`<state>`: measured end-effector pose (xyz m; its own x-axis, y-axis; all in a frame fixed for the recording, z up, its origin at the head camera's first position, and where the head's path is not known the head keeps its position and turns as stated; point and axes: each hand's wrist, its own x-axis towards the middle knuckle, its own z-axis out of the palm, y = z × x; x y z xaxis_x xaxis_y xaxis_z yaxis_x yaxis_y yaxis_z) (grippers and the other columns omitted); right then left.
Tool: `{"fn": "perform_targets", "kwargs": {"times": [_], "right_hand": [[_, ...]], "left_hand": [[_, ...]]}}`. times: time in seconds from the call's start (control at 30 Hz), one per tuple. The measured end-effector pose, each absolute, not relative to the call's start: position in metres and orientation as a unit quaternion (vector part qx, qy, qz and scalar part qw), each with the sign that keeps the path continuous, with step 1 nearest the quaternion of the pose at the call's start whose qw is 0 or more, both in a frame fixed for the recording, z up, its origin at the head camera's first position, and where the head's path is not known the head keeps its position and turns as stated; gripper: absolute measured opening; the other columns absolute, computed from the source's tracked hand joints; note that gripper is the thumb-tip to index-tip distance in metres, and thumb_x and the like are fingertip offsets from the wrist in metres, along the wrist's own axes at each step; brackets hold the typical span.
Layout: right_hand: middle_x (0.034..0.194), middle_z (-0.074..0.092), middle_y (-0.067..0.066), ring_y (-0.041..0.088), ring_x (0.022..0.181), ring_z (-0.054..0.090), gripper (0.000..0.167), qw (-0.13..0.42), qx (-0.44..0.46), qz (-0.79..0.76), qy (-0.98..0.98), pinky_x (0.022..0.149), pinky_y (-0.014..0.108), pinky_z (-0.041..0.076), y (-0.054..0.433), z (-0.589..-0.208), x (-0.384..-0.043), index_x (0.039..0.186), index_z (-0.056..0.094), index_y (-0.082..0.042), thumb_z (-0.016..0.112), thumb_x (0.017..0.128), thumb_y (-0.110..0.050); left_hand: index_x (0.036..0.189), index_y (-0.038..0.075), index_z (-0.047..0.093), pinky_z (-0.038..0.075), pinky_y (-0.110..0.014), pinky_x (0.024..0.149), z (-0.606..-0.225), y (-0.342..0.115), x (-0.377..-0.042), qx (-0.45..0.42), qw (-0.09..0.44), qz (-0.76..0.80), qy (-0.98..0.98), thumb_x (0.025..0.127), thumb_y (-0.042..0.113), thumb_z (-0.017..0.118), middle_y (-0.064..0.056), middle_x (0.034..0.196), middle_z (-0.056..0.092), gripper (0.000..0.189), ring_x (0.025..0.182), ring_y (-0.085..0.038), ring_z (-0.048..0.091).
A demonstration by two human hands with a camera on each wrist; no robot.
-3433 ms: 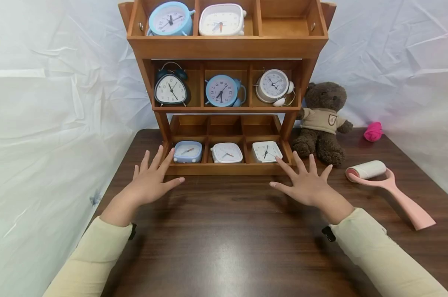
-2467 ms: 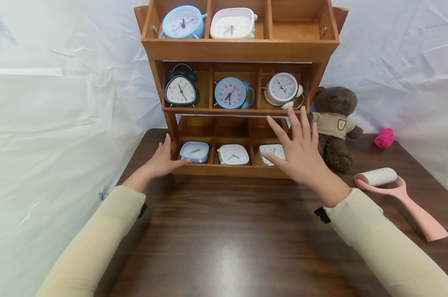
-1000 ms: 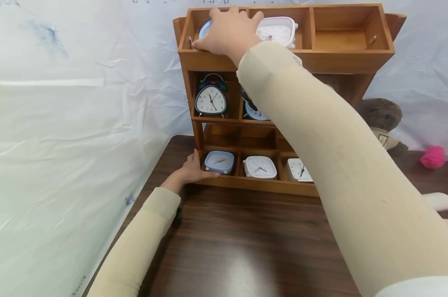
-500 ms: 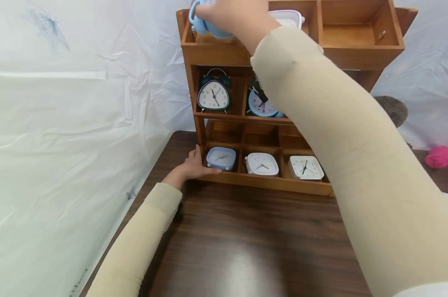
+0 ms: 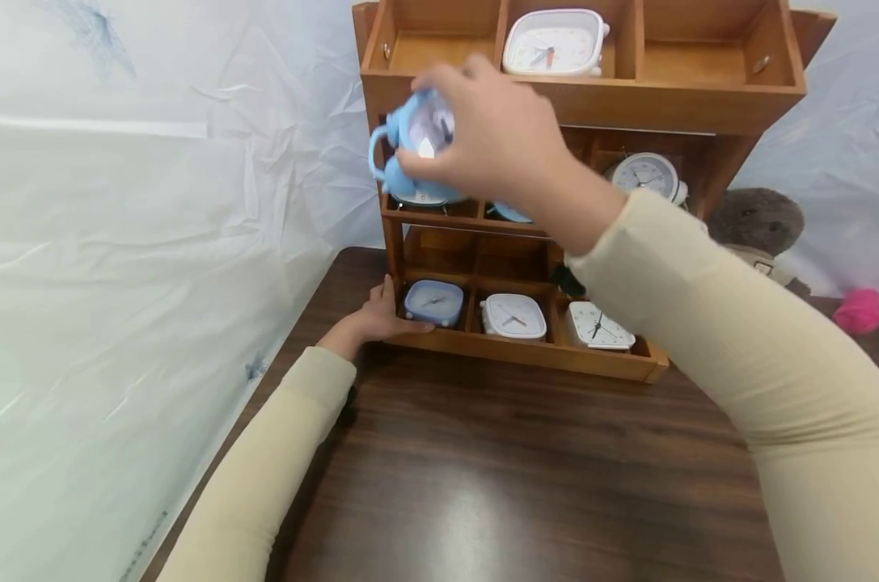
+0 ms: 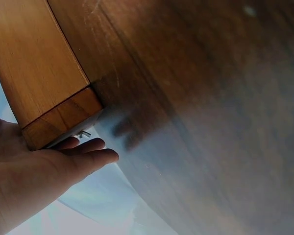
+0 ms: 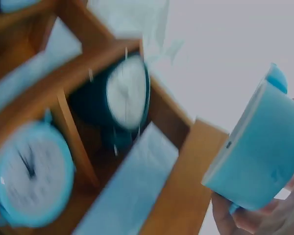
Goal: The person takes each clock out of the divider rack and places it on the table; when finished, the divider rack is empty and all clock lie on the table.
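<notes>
My right hand (image 5: 508,133) grips a light blue twin-bell alarm clock (image 5: 428,129) in front of the wooden shelf (image 5: 534,354), level with its middle tier. The clock's handle and bells point left in the head view. Its blue side (image 7: 264,142) shows in the right wrist view, with fingers around its lower end. My left hand (image 5: 373,318) rests against the shelf's lower left corner, thumb along the front lip. In the left wrist view its fingers (image 6: 90,159) reach straight along the side of the shelf.
A white clock (image 5: 555,44) stands in the top middle compartment. A dark clock (image 7: 127,93) on the middle tier is mostly hidden behind the held clock in the head view. Three clocks sit in the bottom row. A teddy bear (image 5: 759,222) and pink yarn (image 5: 859,311) are at right.
My right hand has reached up to the top left compartment, taken the light blue alarm clock out and brought it down. My left hand has moved onto the shelf's lower left corner.
</notes>
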<state>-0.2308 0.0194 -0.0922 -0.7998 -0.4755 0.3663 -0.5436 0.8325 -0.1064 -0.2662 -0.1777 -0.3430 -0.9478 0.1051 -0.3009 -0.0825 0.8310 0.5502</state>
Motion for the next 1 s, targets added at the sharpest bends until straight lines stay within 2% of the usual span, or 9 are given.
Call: {"fn": "perform_targets", "kwargs": {"times": [0.13,0.2,0.33,0.4,0.47,0.57,0.6,0.73,1.0], "right_hand": [[0.135,0.050,0.010,0.024,0.085,0.058,0.074,0.123,0.303,0.103,-0.939,0.063,0.037,0.052,0.027,-0.128,-0.218,0.147,0.046,-0.031,0.064,0.083,-0.064],[0.130,0.053,0.010,0.022,0.080,0.057,0.074,0.104,0.317,0.097,-0.938,0.060,0.035,0.051,0.029,-0.151,-0.213,0.144,0.050,-0.030,0.065,0.080,-0.065],[0.122,0.057,0.007,0.020,0.077,0.058,0.073,0.065,0.337,0.085,-0.935,0.059,0.034,0.051,0.033,-0.200,-0.206,0.138,0.055,-0.029,0.065,0.077,-0.069],[0.121,0.058,0.006,0.020,0.078,0.059,0.073,0.047,0.343,0.078,-0.935,0.060,0.035,0.052,0.033,-0.222,-0.203,0.136,0.057,-0.029,0.064,0.077,-0.071],[0.121,0.059,0.007,0.020,0.078,0.060,0.074,0.031,0.348,0.073,-0.934,0.061,0.036,0.053,0.033,-0.241,-0.200,0.136,0.057,-0.026,0.064,0.078,-0.072],[0.125,0.060,0.009,0.021,0.080,0.062,0.077,0.015,0.352,0.058,-0.934,0.063,0.038,0.055,0.031,-0.263,-0.197,0.138,0.057,-0.022,0.064,0.079,-0.072],[0.126,0.060,0.010,0.021,0.081,0.063,0.078,0.013,0.355,0.054,-0.933,0.064,0.039,0.055,0.030,-0.269,-0.196,0.138,0.057,-0.021,0.064,0.079,-0.072],[0.127,0.061,0.010,0.023,0.093,0.066,0.081,-0.006,0.359,0.038,-0.933,0.068,0.040,0.057,0.023,-0.286,-0.193,0.141,0.054,-0.020,0.063,0.080,-0.072],[0.130,0.060,0.009,0.025,0.106,0.064,0.080,-0.028,0.357,0.031,-0.933,0.080,0.043,0.055,0.013,-0.315,-0.197,0.143,0.053,-0.022,0.064,0.081,-0.070]], "left_hand": [[0.153,0.005,-0.023,0.021,-0.055,0.117,-0.342,-0.177,-0.267,0.017,0.165,0.298,0.940,0.084,0.064,0.067,-0.023,0.162,-0.013,0.127,0.148,-0.047,0.004],[0.157,0.007,-0.014,0.021,-0.056,0.116,-0.342,-0.177,-0.266,0.039,0.157,0.306,0.938,0.086,0.060,0.068,-0.023,0.163,-0.007,0.121,0.147,-0.046,0.002],[0.156,0.001,-0.014,0.021,-0.054,0.116,-0.344,-0.179,-0.265,0.061,0.158,0.321,0.932,0.093,0.040,0.062,-0.028,0.160,-0.007,0.106,0.147,-0.046,0.002],[0.152,-0.002,-0.021,0.024,-0.051,0.116,-0.346,-0.180,-0.264,0.054,0.164,0.331,0.928,0.094,0.029,0.058,-0.031,0.158,-0.011,0.103,0.147,-0.046,0.004],[0.150,-0.003,-0.025,0.026,-0.048,0.116,-0.347,-0.180,-0.263,0.042,0.167,0.335,0.926,0.094,0.024,0.056,-0.032,0.158,-0.012,0.102,0.148,-0.044,0.005],[0.150,-0.002,-0.025,0.025,-0.047,0.116,-0.348,-0.179,-0.263,0.028,0.173,0.331,0.927,0.096,0.027,0.058,-0.030,0.159,-0.013,0.103,0.148,-0.043,0.005],[0.150,-0.001,-0.025,0.022,-0.048,0.117,-0.347,-0.179,-0.263,0.023,0.173,0.328,0.928,0.097,0.031,0.058,-0.030,0.159,-0.013,0.104,0.148,-0.043,0.003],[0.150,0.000,-0.027,0.023,-0.050,0.117,-0.346,-0.179,-0.261,0.013,0.182,0.313,0.932,0.095,0.044,0.061,-0.028,0.160,-0.014,0.112,0.149,-0.043,0.002],[0.151,0.001,-0.026,0.022,-0.053,0.117,-0.347,-0.180,-0.259,0.011,0.190,0.309,0.932,0.094,0.048,0.062,-0.027,0.161,-0.013,0.115,0.149,-0.043,0.001]]}}
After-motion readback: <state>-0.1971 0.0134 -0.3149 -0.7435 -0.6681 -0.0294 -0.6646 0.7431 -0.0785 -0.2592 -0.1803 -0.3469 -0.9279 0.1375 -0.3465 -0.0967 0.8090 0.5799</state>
